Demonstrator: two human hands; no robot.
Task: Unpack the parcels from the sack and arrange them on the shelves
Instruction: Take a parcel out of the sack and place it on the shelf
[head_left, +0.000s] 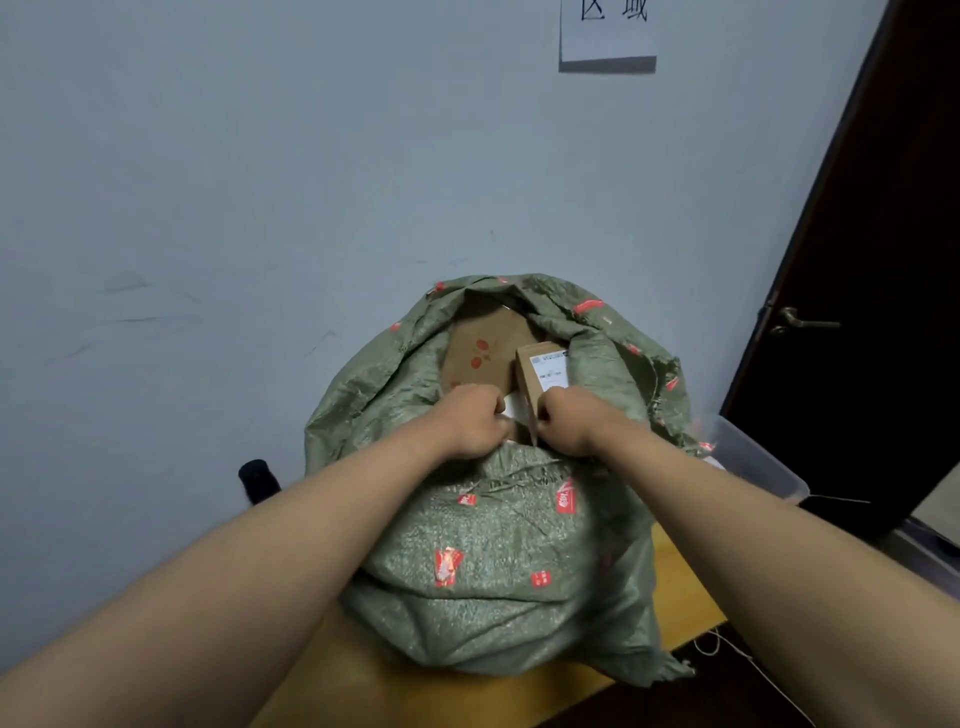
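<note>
A green woven sack (498, 561) with red marks stands on a yellow surface against the wall, its mouth open. Inside shows a large brown carton with red prints (480, 353) and a small brown box with a white label (543, 376). Both my hands reach into the mouth. My left hand (475, 418) is curled on the near side of a parcel that shows a white patch (514, 405). My right hand (563, 421) grips the lower end of the small labelled box. What lies under the hands is hidden.
A yellow table or bench (685, 582) bears the sack. A clear plastic bin (753, 462) sits at the right, next to a dark door (872, 312) with a handle. A black object (257, 480) stands at the left by the blue-grey wall. A paper notice (608, 31) hangs above.
</note>
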